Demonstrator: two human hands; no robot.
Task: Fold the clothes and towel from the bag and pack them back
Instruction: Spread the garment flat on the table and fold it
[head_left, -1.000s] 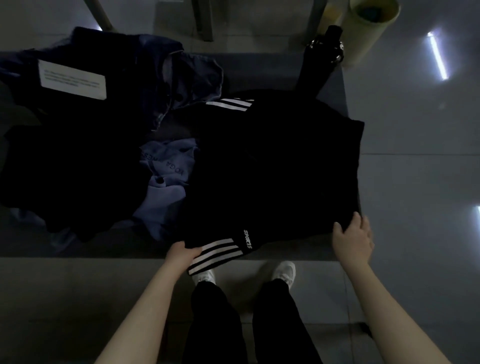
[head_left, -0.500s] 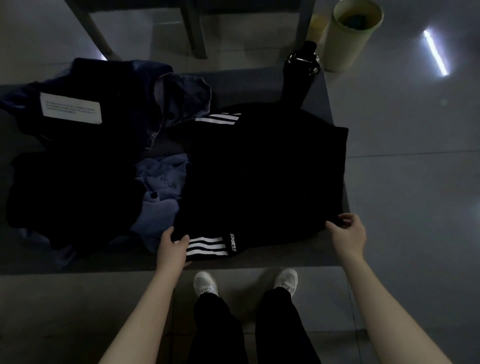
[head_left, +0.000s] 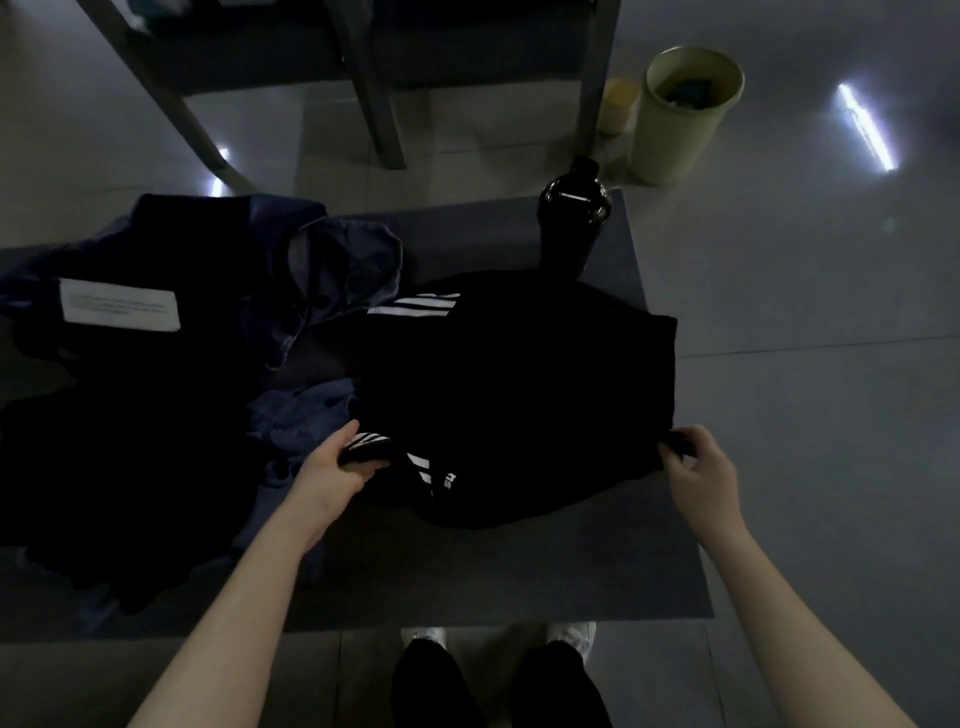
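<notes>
**Both hands grip the near edge of the black garment**

The left hand (head_left: 332, 467) is closed around the near left corner of the black garment (head_left: 519, 395), pinching the part with white stripes so the cloth bunches in its fingers. The right hand (head_left: 698, 470) is closed on the near right corner, thumb and fingers clamped over a small fold of black fabric. Between the two hands the near edge is lifted and sags in a curve above the bench (head_left: 519, 571).

The rest of the garment lies spread on the bench, with another set of white stripes at its far left corner. Just left of it sits a crumpled blue piece of clothing (head_left: 306, 415), and further left a dark heap of clothes (head_left: 130, 415) bearing a white label (head_left: 119, 310). A dark bottle (head_left: 571, 218) stands at the far edge of the bench, touching or just behind the garment. On the floor beyond is a pale bin (head_left: 685, 111).
</notes>
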